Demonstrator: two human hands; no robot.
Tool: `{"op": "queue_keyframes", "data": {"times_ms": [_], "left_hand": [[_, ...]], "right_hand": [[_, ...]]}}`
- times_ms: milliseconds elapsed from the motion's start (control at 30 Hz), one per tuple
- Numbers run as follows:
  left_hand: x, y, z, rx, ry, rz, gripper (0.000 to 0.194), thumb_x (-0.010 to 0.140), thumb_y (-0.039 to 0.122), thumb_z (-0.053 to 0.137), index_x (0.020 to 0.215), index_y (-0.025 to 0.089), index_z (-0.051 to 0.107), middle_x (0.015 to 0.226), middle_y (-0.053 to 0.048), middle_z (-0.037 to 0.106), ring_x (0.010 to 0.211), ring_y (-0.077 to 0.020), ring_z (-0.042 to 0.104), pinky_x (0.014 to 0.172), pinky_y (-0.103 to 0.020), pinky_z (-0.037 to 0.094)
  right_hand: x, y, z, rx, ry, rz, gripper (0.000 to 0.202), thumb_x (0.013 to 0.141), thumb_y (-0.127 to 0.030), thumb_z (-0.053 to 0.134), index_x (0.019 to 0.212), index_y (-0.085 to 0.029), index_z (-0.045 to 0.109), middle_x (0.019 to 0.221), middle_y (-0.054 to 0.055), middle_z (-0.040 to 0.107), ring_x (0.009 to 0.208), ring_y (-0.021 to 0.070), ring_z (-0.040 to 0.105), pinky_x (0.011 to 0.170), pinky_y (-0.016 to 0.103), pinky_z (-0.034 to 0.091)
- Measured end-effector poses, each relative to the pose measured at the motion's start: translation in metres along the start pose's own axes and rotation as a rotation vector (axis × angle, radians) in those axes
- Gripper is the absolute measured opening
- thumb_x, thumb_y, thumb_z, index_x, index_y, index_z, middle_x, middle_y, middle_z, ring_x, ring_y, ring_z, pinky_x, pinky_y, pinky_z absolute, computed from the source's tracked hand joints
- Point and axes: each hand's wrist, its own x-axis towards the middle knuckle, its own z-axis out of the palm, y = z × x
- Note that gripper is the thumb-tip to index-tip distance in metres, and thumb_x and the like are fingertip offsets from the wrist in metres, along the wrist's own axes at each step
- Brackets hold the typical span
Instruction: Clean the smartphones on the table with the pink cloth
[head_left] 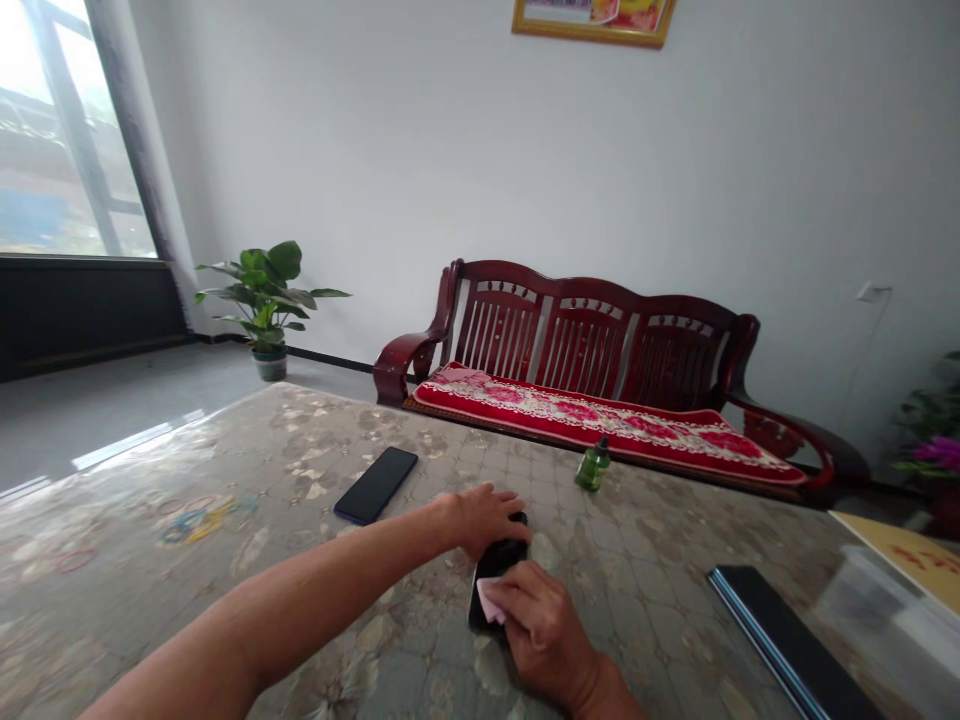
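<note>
A dark smartphone (495,562) lies on the patterned tablecloth in front of me, partly covered by both hands. My left hand (486,516) grips its far end, with the fingers bent over the edge. In my right hand (544,622) a folded pink cloth (490,602) is pinched and pressed against the near part of the screen. To the left lies a second smartphone (376,485), screen up. A small green bottle (592,467) with a dark cap stands beyond my hands to the right.
Colored rubber bands (202,520) lie at the table's left. On the right are a dark stack of flat phone-like things (787,635), a clear plastic box (892,605) and a yellow board (904,550). Behind the table (315,590) stand a wooden bench (585,340) and a potted plant (266,300).
</note>
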Motion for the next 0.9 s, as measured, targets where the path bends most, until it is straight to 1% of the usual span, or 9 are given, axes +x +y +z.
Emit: {"op": "queue_keyframes", "data": {"times_ms": [67,167,233,367,533,600,733,800,900], "left_hand": [[-0.003,-0.003,-0.004,0.017,-0.066,-0.066,0.080,0.055,0.026,0.086,0.127,0.032,0.053,0.139,-0.012,0.047,0.129,-0.0364,0.042,0.095,-0.048,0.044],[-0.015,-0.008,-0.006,-0.035,-0.156,-0.230,0.086,0.050,0.036,0.089,0.127,0.028,0.053,0.135,-0.013,0.049,0.123,-0.0365,0.047,0.093,-0.048,0.046],[-0.027,-0.009,-0.005,-0.110,-0.165,-0.350,0.082,0.051,0.038,0.088,0.125,0.024,0.055,0.129,-0.013,0.052,0.117,-0.0350,0.052,0.089,-0.045,0.049],[-0.050,0.003,0.004,-0.188,-0.055,-0.638,0.061,0.059,0.042,0.079,0.111,0.015,0.061,0.115,-0.015,0.059,0.109,-0.0340,0.056,0.089,-0.042,0.050],[-0.065,0.042,0.016,-0.180,0.029,-0.864,0.052,0.077,0.048,0.066,0.114,0.012,0.060,0.117,-0.017,0.058,0.112,-0.0358,0.054,0.089,-0.045,0.049],[-0.068,0.059,0.018,-0.227,0.088,-0.866,0.054,0.080,0.043,0.065,0.124,0.014,0.056,0.120,-0.015,0.058,0.114,-0.0343,0.053,0.091,-0.045,0.049],[-0.076,0.084,0.022,-0.418,0.082,-0.716,0.071,0.076,0.037,0.070,0.140,0.015,0.047,0.135,-0.016,0.051,0.123,-0.0336,0.049,0.100,-0.044,0.045],[-0.080,0.090,0.026,-0.479,0.091,-0.648,0.072,0.075,0.031,0.072,0.141,0.017,0.047,0.142,-0.015,0.047,0.128,-0.0321,0.044,0.108,-0.040,0.039],[-0.084,0.093,0.036,-0.510,0.134,-0.627,0.068,0.078,0.024,0.070,0.142,0.018,0.047,0.146,-0.013,0.045,0.131,-0.0296,0.042,0.113,-0.039,0.033]], "right_hand": [[-0.003,0.003,0.001,-0.001,0.032,0.033,0.037,0.085,-0.004,0.047,0.109,-0.024,0.067,0.086,0.005,0.065,0.079,0.0168,0.060,0.070,0.028,0.049],[-0.006,0.012,0.003,-0.007,0.110,0.109,0.038,0.086,-0.005,0.046,0.111,-0.023,0.068,0.085,0.005,0.064,0.079,0.0161,0.060,0.071,0.027,0.049],[-0.008,0.019,0.004,0.000,0.166,0.183,0.038,0.086,-0.006,0.045,0.110,-0.023,0.069,0.085,0.005,0.063,0.078,0.0156,0.060,0.072,0.026,0.050],[-0.007,0.030,0.005,0.037,0.257,0.362,0.031,0.089,-0.012,0.046,0.105,-0.022,0.071,0.085,0.005,0.063,0.079,0.0157,0.061,0.073,0.026,0.051],[-0.006,0.038,0.006,0.061,0.306,0.457,0.025,0.091,-0.020,0.049,0.102,-0.021,0.072,0.087,0.006,0.066,0.080,0.0173,0.063,0.073,0.027,0.051],[-0.005,0.040,0.007,0.064,0.301,0.480,0.023,0.091,-0.022,0.051,0.100,-0.020,0.072,0.087,0.006,0.066,0.080,0.0176,0.063,0.073,0.027,0.051],[-0.004,0.042,0.008,0.026,0.248,0.519,0.022,0.090,-0.018,0.051,0.097,-0.020,0.072,0.087,0.005,0.065,0.081,0.0168,0.063,0.075,0.026,0.050],[-0.004,0.039,0.008,-0.024,0.193,0.497,0.027,0.088,-0.012,0.048,0.099,-0.022,0.071,0.088,0.004,0.065,0.082,0.0163,0.062,0.077,0.026,0.050],[-0.005,0.032,0.008,-0.124,0.086,0.401,0.041,0.084,-0.002,0.042,0.103,-0.025,0.070,0.089,0.003,0.064,0.085,0.0165,0.060,0.079,0.026,0.048]]}}
